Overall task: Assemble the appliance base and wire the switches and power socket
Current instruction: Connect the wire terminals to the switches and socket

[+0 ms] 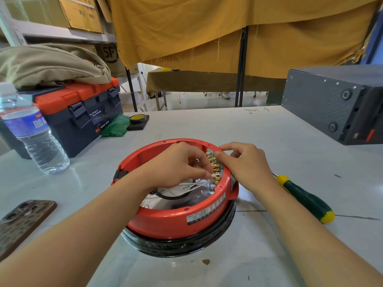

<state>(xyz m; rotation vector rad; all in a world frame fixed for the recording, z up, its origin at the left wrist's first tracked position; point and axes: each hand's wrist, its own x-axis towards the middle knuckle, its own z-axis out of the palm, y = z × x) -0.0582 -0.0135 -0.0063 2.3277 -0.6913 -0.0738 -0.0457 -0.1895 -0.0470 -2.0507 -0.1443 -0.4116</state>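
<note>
The round red appliance base [165, 221] stands open side up on a black ring in the middle of the white table. Along its right inner wall runs a grey switch block with a row of brass terminals [215, 177]. White wires [192, 186] lead across the inside to that row. My left hand [178, 165] reaches into the base and pinches a white wire's end at a lower terminal. My right hand [246, 162] rests over the right rim, its fingertips curled against the switch block at the top of the row.
A green and yellow screwdriver [304, 198] lies right of the base. A phone [22, 222] lies at the front left, a water bottle [35, 133] and a blue and orange toolbox [80, 112] behind it. A dark metal case [335, 102] stands at the back right.
</note>
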